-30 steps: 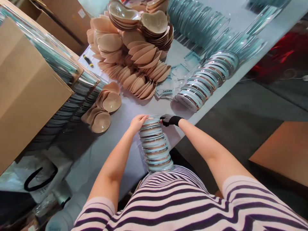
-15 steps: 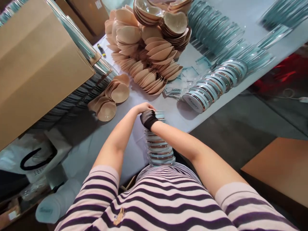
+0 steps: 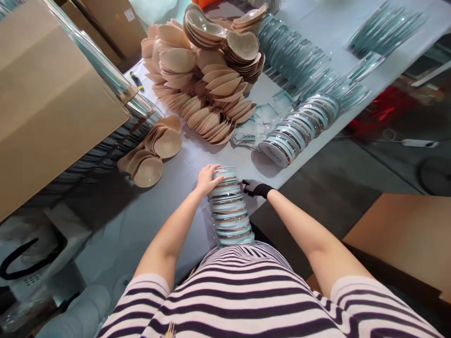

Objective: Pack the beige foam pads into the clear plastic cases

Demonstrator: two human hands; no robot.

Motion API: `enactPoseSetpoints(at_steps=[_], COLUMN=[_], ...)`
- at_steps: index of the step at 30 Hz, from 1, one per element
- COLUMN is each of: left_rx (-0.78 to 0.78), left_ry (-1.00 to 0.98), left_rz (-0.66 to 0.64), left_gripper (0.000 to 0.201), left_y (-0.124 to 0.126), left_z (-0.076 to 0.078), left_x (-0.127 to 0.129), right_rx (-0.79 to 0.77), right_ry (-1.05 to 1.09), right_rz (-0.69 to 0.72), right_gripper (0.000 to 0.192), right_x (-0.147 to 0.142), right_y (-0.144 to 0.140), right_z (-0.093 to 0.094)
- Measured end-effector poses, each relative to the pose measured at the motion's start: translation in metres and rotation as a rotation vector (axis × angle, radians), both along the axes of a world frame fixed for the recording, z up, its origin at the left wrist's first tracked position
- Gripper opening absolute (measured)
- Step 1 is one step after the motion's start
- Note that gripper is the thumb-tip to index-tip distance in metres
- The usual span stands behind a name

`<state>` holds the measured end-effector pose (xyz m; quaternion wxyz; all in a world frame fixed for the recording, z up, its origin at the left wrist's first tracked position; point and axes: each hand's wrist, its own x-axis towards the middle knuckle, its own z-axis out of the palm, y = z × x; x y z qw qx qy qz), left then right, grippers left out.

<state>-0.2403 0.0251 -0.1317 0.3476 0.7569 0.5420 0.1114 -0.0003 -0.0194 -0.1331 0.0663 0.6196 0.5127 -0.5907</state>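
A row of round clear cases (image 3: 230,204) with pale-blue rims stands on edge, running from my striped shirt toward the table's middle. Beige cups show inside some of them. My left hand (image 3: 210,179) rests at the far end of this row, thumb and fingers bent around the last cases. Just right of the same end is my right hand (image 3: 252,187), in a dark glove with its fingertips uncovered or hidden in shadow. Its fingers are slightly apart and close to the cases; whether they touch is unclear.
Beige cups (image 3: 207,117) are heaped at the back, with a smaller group of cups (image 3: 148,171) at left. A second row of cases (image 3: 303,126) lies at right beside printed cards (image 3: 246,131). Clear shells (image 3: 294,51) stand behind. Large cardboard box (image 3: 59,108) at left.
My right hand has drawn back from across the row's far end to its right side. My left hand now shows on the end's left side. The view has shifted slightly.
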Motion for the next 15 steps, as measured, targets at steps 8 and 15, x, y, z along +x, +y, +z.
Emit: enactPoseSetpoints(at_steps=[8,15], left_rx=[-0.044,-0.236], left_ry=[0.004,0.1], left_rz=[-0.07,-0.117], left_gripper=[0.044,0.043], left_y=[0.01,0.031], left_z=[0.003,0.015], left_x=[-0.006,-0.002], right_rx=[-0.081,0.18], right_ry=[0.202,0.157], right_rz=[0.055,0.175], right_gripper=[0.01,0.031], right_x=[0.009,-0.038], right_y=[-0.005,0.002], right_z=[-0.03,0.017])
